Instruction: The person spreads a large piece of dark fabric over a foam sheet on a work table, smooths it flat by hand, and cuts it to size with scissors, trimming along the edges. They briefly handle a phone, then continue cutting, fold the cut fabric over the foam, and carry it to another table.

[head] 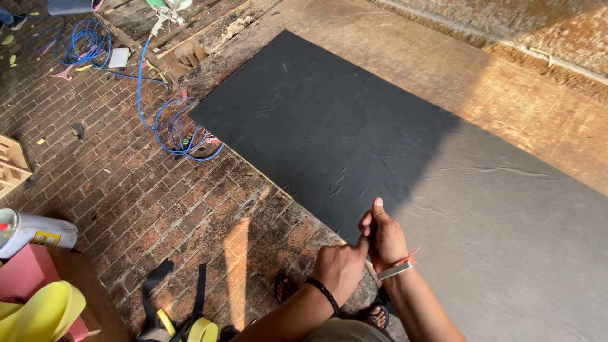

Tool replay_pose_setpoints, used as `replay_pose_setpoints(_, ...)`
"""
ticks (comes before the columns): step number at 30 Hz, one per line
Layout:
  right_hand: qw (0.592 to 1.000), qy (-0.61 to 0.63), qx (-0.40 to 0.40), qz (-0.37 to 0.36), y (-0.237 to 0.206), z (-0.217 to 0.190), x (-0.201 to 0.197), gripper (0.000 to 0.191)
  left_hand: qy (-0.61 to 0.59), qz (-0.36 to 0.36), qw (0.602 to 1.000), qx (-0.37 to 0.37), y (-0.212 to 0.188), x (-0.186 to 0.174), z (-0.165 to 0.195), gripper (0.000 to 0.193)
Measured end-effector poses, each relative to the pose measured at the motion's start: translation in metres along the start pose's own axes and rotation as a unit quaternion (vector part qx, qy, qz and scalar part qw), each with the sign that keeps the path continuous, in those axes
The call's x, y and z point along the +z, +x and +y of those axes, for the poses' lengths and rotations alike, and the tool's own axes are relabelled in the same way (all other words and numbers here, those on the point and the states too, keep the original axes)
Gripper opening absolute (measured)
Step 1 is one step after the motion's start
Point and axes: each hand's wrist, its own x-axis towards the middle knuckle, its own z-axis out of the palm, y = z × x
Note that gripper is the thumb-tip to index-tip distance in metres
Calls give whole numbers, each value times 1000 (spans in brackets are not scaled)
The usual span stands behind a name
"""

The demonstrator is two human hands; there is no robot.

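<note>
Left hand [339,269] and right hand [383,239], both clenched, pinch the black sheet [329,133] edge (over brick floor [126,190]).

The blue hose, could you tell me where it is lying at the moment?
In the head view the blue hose lies coiled on the brick floor at upper left, beside the far left corner of the black sheet.

Workshop: brick floor [126,190], air hose [171,126]

A worn red brick floor [145,190] was crossed by a strip of sunlight, and a blue hose [171,123] was coiled on it. Weathered wooden boards [519,101] were seen at the right, partly sunlit, partly shaded.
</note>
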Motion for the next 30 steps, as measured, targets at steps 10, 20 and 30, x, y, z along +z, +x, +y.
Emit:
replay_pose_setpoints(10, 998, -61, -12, -26, 33, 45, 152, 50, -79, 91, 993, -8, -30, -22, -159, 21)
replay_pose_setpoints(20, 988, -107, -54, -101, 70, 75, 256, 24, -186, 145, 972, -15, -40, -27, -284, 33)
replay_pose_setpoints(30, 989, -90, 48, -109, 213, 85, 345, 49, -187, 117, 974, -60, 27, -29, -395, 23)
